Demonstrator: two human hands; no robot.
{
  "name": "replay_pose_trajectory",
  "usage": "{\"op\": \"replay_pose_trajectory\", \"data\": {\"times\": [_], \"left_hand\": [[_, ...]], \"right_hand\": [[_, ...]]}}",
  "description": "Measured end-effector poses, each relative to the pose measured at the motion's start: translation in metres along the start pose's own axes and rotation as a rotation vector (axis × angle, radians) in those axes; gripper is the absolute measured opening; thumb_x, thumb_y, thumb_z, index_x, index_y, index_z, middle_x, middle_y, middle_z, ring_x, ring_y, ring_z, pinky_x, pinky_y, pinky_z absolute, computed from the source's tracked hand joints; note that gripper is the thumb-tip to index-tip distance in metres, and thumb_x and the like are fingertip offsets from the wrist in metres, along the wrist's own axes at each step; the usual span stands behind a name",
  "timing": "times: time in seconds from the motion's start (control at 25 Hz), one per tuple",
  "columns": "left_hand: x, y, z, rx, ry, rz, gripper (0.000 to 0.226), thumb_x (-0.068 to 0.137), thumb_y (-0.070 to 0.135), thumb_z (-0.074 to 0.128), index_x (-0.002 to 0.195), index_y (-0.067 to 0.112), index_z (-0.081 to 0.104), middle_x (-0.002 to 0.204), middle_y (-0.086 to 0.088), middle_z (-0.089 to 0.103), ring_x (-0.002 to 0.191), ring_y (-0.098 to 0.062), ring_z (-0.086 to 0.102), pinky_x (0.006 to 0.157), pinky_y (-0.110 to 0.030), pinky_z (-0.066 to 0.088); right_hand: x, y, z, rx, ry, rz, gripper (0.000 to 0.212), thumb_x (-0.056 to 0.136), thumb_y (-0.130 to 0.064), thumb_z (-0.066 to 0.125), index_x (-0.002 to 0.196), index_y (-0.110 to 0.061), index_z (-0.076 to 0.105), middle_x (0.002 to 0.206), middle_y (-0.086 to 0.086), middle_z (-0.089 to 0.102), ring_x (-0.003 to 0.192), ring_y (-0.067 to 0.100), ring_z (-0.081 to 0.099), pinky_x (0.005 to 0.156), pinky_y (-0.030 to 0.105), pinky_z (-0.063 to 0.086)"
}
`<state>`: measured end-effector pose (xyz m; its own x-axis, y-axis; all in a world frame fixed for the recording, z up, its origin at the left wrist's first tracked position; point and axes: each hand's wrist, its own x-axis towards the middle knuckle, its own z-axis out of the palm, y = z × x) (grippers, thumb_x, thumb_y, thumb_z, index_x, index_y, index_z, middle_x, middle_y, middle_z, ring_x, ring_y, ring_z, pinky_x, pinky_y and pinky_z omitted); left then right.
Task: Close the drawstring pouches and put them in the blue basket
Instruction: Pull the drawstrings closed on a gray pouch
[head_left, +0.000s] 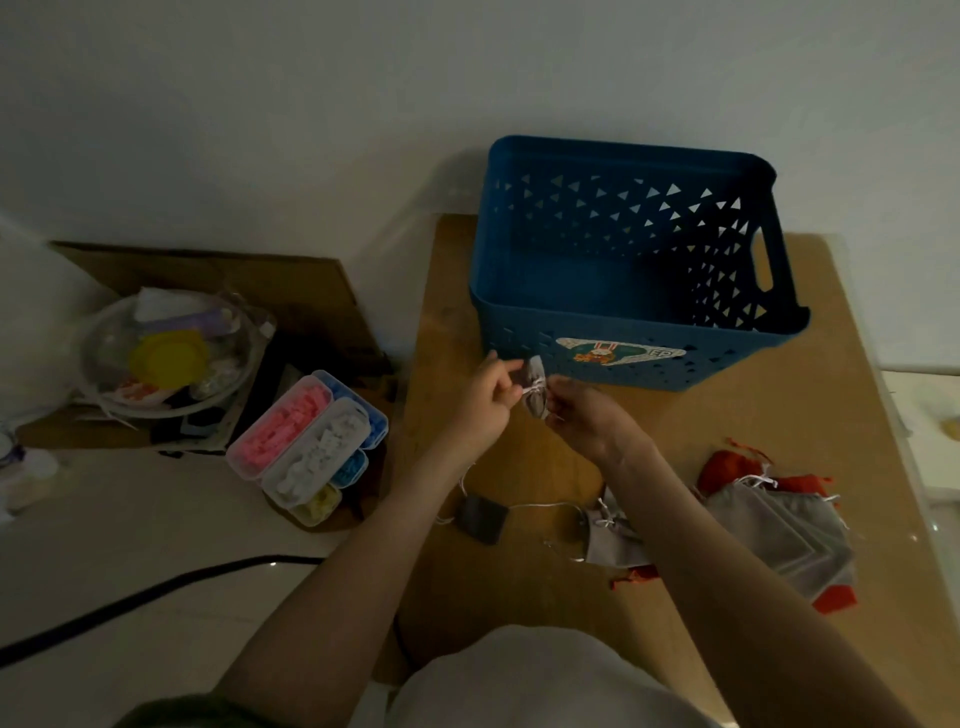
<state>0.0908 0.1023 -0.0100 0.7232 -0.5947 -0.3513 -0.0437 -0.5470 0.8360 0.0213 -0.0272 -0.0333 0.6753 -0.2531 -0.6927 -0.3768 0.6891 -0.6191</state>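
Grey fabric drawstring pouch (535, 397) sits in the air between your two hands, just in front of the near wall of the blue plastic basket (737, 353) with triangular holes. Your left grip (491, 397) pinches the pouch's left side with curled fingers, and your right grip (587, 415) pinches its right side. A white cord (535, 383) crosses the pouch's neck between them; whether the neck is fully drawn in is too blurred to tell. The basket stands beyond your grips on the brown wooden table (779, 415). Nearer to you than the grips, a dark flat pouch (480, 519) lies between your forearms, and a heap of grey and red pouches (779, 525) lies right of your right forearm.
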Motion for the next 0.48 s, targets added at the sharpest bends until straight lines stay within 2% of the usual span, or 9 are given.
{"op": "replay_pose_trajectory", "data": {"times": [0.08, 0.16, 0.24, 0.32, 0.36, 0.4, 0.48], "left_hand": [[0.008, -0.007, -0.003, 0.049, -0.031, 0.064, 0.008, 0.095, 0.013, 0.051, 0.09, 0.007, 0.053, 0.151, 0.004, 0.034, 0.146, -0.011, 0.007, 0.113, -0.029, 0.012], [0.017, -0.013, -0.006, 0.134, -0.142, 0.109, 0.016, 0.093, 0.016, 0.056, 0.078, 0.015, 0.05, 0.154, 0.005, 0.029, 0.146, -0.012, 0.002, 0.115, -0.034, 0.006], [0.023, -0.017, -0.005, 0.245, -0.244, 0.066, 0.017, 0.092, 0.021, 0.057, 0.077, 0.021, 0.051, 0.149, 0.003, 0.036, 0.145, -0.016, 0.014, 0.116, -0.039, 0.015], [0.029, -0.021, 0.001, 0.351, -0.204, 0.035, 0.009, 0.092, 0.027, 0.058, 0.086, 0.022, 0.055, 0.123, 0.005, 0.05, 0.128, -0.017, 0.039, 0.103, -0.035, 0.032], [0.032, -0.023, 0.003, 0.386, -0.154, 0.046, 0.007, 0.092, 0.029, 0.058, 0.091, 0.022, 0.057, 0.113, 0.006, 0.048, 0.116, -0.013, 0.043, 0.098, -0.034, 0.034], [0.035, -0.025, 0.006, 0.369, -0.115, 0.046, 0.01, 0.092, 0.03, 0.058, 0.096, 0.021, 0.058, 0.108, 0.006, 0.045, 0.108, -0.011, 0.042, 0.095, -0.033, 0.035], [0.038, -0.029, 0.007, 0.158, -0.08, -0.036, 0.01, 0.093, 0.025, 0.056, 0.1, 0.018, 0.058, 0.105, 0.003, 0.051, 0.1, -0.012, 0.05, 0.085, -0.027, 0.042]], "right_hand": [[0.003, -0.003, -0.002, -0.085, -0.044, -0.016, 0.017, 0.099, -0.014, 0.044, 0.089, -0.015, 0.058, 0.076, 0.0, 0.064, 0.076, 0.013, 0.059, 0.072, 0.027, 0.045], [0.01, -0.009, -0.007, -0.229, -0.101, -0.024, 0.014, 0.099, -0.014, 0.044, 0.092, -0.017, 0.056, 0.087, 0.002, 0.065, 0.084, 0.017, 0.061, 0.08, 0.032, 0.045], [0.019, -0.011, -0.008, -0.373, -0.112, -0.031, 0.01, 0.099, -0.012, 0.044, 0.097, -0.015, 0.054, 0.091, 0.005, 0.064, 0.085, 0.02, 0.062, 0.079, 0.034, 0.048], [0.025, -0.01, -0.006, -0.443, -0.075, -0.047, 0.009, 0.1, -0.013, 0.044, 0.103, -0.012, 0.052, 0.093, 0.008, 0.062, 0.086, 0.021, 0.06, 0.075, 0.032, 0.048], [0.027, -0.009, -0.005, -0.434, -0.065, -0.069, 0.011, 0.099, -0.015, 0.045, 0.107, -0.01, 0.052, 0.096, 0.009, 0.061, 0.088, 0.022, 0.059, 0.076, 0.031, 0.049], [0.028, -0.008, -0.005, -0.413, -0.073, -0.099, 0.016, 0.099, -0.017, 0.047, 0.111, -0.008, 0.052, 0.098, 0.009, 0.06, 0.091, 0.023, 0.059, 0.079, 0.032, 0.05], [0.029, -0.006, -0.008, -0.411, -0.077, -0.165, 0.027, 0.094, -0.018, 0.055, 0.118, -0.006, 0.05, 0.103, 0.007, 0.059, 0.097, 0.021, 0.058, 0.083, 0.031, 0.05]]}}
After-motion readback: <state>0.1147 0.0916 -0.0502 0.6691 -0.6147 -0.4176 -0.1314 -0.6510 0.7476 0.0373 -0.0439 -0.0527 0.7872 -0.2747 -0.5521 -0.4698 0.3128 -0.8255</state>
